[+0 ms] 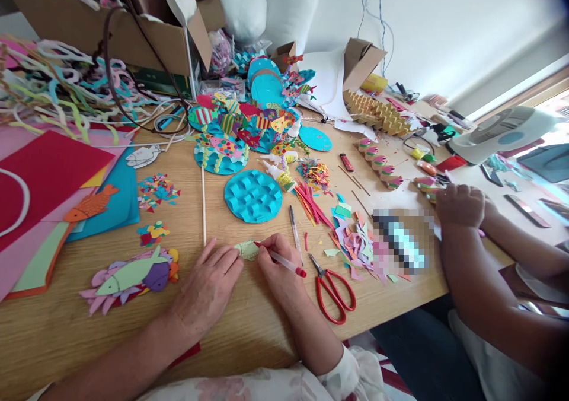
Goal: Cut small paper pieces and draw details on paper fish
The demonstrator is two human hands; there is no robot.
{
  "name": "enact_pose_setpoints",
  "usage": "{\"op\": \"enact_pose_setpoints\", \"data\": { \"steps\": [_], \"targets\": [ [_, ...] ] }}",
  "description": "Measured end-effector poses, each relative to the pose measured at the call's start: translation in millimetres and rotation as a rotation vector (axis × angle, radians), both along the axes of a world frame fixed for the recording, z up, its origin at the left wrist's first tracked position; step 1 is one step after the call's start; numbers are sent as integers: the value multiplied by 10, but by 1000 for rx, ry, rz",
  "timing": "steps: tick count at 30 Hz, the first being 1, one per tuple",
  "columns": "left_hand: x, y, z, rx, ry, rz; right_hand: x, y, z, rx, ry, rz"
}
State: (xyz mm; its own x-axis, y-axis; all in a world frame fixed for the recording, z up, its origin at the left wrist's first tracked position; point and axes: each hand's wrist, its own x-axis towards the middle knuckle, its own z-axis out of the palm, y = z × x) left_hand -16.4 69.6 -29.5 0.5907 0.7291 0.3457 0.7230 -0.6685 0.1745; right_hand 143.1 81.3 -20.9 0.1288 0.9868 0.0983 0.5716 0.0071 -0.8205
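A small pale green paper fish (248,249) lies on the wooden table (222,330). My left hand (208,282) rests flat beside it, its fingertips on the paper's left end. In my right hand (279,264) is a red pen (288,264), its tip touching the paper's right part. Just above is a round blue disc (253,196) with curled paper strips. Red-handled scissors (333,294) lie to the right of my right hand, and a second pen (295,235) lies above them. A pile of cut paper fish (128,276) is left of my left hand.
Coloured paper sheets (44,187) and a heap of pipe cleaners (66,86) are at the left. Paper scraps (355,241) lie right of the second pen. Another person's arms (471,270) rest at the right edge. Decorated fish (244,119) and boxes stand behind.
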Motion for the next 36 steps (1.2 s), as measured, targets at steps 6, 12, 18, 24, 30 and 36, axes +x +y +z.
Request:
{"op": "enact_pose_setpoints", "data": {
  "steps": [6, 12, 18, 24, 30, 36],
  "targets": [
    [0, -3, -2, -1, 12, -3, -10, 4, 19, -15, 7, -17],
    [-2, -3, 4, -22, 19, 8, 10, -13, 20, -14, 120, -15],
    [4, -1, 5, 5, 0, 8, 19, -24, 12, -15, 101, 17],
    [10, -7, 7, -4, 2, 15, 15, -16, -9, -25, 96, 33],
    [10, -5, 12, -6, -5, 17, 25, -18, 21, -19, 70, 36],
    [5, -7, 2, -21, 9, 12, 26, -3, 34, -11, 32, -1]
  ]
}}
